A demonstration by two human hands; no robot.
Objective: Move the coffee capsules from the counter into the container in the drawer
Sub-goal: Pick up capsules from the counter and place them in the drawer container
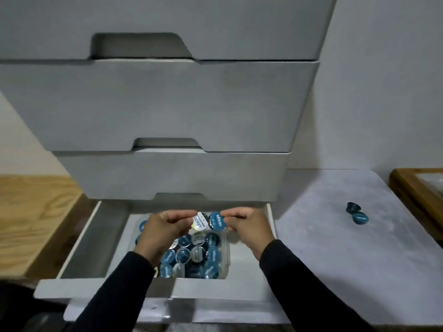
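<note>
Foil-lidded round capsules, mostly blue, fill the clear container (224, 248) in the open grey drawer (79, 238). Above it, the left hand (165, 226) pinches a white-lidded capsule (198, 221) and the right hand (249, 227) pinches a blue capsule (217, 221), lids touching. Two dark capsules (357, 213) lie on the speckled counter (335, 236), well apart. Sleeves hide part of the container.

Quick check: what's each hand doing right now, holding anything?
Left hand: closed on a white-lidded capsule, above the container.
Right hand: closed on a blue-lidded capsule, also above the container.
</note>
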